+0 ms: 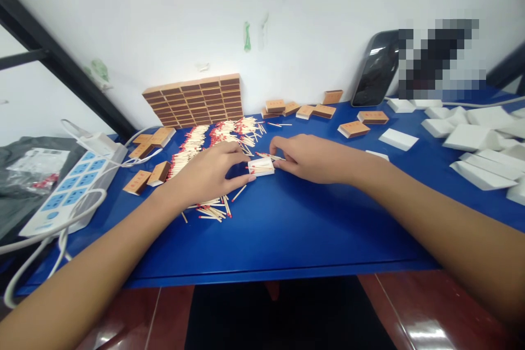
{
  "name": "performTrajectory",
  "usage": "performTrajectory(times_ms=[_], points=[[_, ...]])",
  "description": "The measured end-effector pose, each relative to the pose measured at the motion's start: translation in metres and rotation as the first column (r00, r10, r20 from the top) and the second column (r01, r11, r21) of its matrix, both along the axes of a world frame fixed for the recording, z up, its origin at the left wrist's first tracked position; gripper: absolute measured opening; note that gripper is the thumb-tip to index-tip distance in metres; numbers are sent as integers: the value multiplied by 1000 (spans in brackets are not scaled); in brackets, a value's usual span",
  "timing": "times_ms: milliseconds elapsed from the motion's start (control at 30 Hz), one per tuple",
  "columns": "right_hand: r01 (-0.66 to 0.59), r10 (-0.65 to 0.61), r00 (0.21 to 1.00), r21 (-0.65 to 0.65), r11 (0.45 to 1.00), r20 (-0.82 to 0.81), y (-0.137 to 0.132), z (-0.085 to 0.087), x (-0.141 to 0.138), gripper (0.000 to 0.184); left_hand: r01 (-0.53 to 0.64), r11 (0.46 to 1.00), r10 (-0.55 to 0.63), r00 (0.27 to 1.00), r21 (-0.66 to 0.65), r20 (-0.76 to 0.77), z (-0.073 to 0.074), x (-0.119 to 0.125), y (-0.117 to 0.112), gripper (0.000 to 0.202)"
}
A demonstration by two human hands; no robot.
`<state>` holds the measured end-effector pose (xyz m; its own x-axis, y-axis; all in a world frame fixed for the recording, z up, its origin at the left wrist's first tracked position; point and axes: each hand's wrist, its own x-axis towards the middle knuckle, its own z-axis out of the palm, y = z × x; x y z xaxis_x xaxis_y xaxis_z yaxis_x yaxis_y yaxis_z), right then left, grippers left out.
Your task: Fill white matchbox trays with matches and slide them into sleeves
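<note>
A small white matchbox tray lies on the blue table with a few red-tipped matches in it. My left hand grips its left end between thumb and fingers. At the tray's right end, my right hand is pinched on a few matches, their red heads pointing left, just over the tray's far side. Loose matches are heaped in rows behind and under my left hand. More matches are scattered in front of it.
Stacked matchboxes form a wall at the back. Loose matchboxes lie right, others left. White trays pile up at the far right. A phone leans on the wall. A power strip with white cables lies left.
</note>
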<state>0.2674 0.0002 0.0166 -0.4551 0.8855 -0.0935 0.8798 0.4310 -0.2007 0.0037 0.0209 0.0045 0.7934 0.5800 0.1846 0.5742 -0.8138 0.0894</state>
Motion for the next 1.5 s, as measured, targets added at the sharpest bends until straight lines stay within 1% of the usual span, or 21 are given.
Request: performTrajectory(times_ms=[267, 433, 733, 1200, 1500], points=[[-8, 8, 1000, -9, 1000, -1, 0, 0, -1, 25, -7, 1000, 7, 1000, 1, -8, 0, 0, -1, 40], [-1, 1, 1000, -9, 1000, 3, 0, -1, 1, 26, -2, 1000, 2, 1000, 1, -9, 0, 0, -1, 42], [9, -8, 1000, -21, 1000, 16, -2, 2, -2, 28, -7, 1000, 7, 1000, 0, -22, 1, 0, -1, 43], [0, 0, 1000, -20, 1000, 6, -1, 2, -1, 28, -21, 1000, 20, 999, -19, -34, 3, 0, -1, 45], [1, -1, 1000, -23, 1000, 3, -1, 2, -1, 28, -24, 1000, 23, 999, -19, -43, 2, -1, -1, 46]])
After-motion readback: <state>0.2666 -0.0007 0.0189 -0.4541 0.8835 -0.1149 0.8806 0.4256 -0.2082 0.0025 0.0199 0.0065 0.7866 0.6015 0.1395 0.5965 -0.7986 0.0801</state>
